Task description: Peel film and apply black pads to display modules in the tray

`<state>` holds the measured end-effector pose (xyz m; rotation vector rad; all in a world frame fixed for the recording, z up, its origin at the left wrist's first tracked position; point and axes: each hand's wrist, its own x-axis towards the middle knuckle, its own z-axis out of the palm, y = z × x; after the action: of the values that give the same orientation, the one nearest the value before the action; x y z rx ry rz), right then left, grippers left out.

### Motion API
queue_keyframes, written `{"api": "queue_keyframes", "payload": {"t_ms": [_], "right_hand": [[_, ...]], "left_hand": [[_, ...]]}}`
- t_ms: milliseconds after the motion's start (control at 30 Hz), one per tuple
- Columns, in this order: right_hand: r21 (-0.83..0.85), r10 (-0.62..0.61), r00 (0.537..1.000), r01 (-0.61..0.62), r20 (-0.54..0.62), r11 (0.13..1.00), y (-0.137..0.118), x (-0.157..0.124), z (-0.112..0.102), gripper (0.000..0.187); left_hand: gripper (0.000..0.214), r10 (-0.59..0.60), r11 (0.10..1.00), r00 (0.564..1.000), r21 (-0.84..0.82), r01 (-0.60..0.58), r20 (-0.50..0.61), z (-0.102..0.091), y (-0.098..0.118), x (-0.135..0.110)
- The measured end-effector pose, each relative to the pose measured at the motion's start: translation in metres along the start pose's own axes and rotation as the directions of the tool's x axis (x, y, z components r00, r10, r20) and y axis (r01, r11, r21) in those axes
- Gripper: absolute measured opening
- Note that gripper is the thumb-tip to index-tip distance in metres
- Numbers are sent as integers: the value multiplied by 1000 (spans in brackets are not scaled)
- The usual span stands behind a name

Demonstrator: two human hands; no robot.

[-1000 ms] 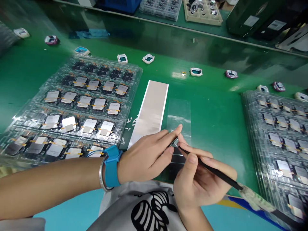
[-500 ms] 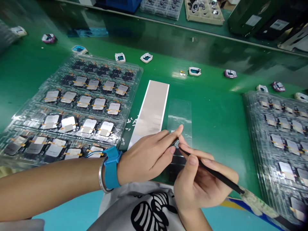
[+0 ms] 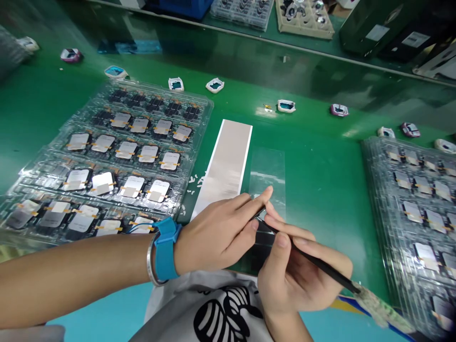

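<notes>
My right hand is closed around a pair of black tweezers, whose rear end is wrapped in worn tape. Their tips reach a small dark piece at the fingers of my left hand. That hand is closed in a pinch, and its fingers hide most of what lies between them. Fingertips of both hands meet over a clear plastic sheet. Left of the sheet lies a long strip with a grey-beige face and white edges, partly covered by my left hand.
A clear tray of square screen modules lies on the left, and a stack of similar trays stands on the right. Small white scraps lie beside the strip. Several watch cases line the back, below a shelf.
Both hands keep nearly the same pose. The tweezers have shifted slightly, with their taped end a little further left, and the view has moved a little.
</notes>
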<state>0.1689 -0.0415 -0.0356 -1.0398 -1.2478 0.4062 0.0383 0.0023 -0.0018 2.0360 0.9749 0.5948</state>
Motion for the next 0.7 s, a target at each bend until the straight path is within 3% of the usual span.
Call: {"api": "queue_keyframes", "payload": {"t_ms": [467,633,700], "right_hand": [[15,-8,1000,8,-16,1000,0,3,0,25],[18,-129,977,135,-171,991,3,10,9,27],[-22,-122,973,119,-196,993,0,11,6,25]], "left_hand": [[52,-8,1000,1000,9,8,15,-1,0,0],[47,22,992,1000,121,-20,-16,2,-2,3],[46,39,975,999,219,-37,-5,-1,0,5]]}}
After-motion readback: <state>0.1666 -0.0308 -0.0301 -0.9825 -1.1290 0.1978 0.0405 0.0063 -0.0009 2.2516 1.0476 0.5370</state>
